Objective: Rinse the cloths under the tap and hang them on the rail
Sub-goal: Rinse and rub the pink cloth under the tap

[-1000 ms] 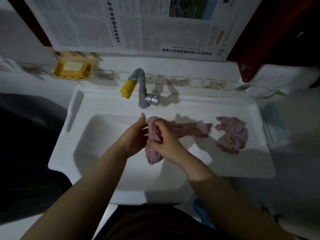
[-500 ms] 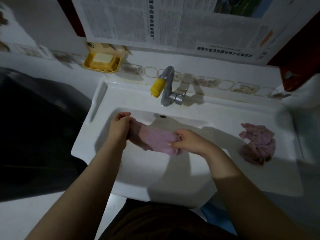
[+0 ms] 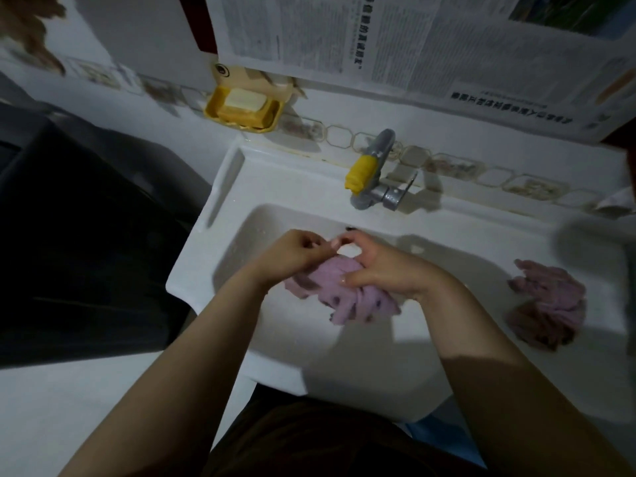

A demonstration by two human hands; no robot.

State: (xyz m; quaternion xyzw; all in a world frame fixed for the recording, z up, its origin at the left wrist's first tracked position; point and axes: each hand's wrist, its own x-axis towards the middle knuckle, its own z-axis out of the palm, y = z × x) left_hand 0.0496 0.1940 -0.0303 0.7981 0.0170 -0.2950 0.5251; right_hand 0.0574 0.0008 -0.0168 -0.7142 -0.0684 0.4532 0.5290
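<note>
A pink cloth hangs bunched over the white sink basin, held between both hands. My right hand grips its upper part, thumb curled round the fabric. My left hand holds the cloth's left end, its fingers curled, the fingertips close to those of the right hand. A second pink cloth lies crumpled on the sink's flat right side, apart from both hands. The grey tap with a yellow nozzle stands behind the basin; no water stream is visible. No rail is in view.
A yellow soap dish with a soap bar hangs on the wall at the upper left. Newspaper covers the wall above the tap. A dark object fills the left side. A pale cloth-like shape sits at the far right.
The cloth was stretched between my hands half a second ago; now my hands have come together and the cloth is bunched. The view has shifted left.
</note>
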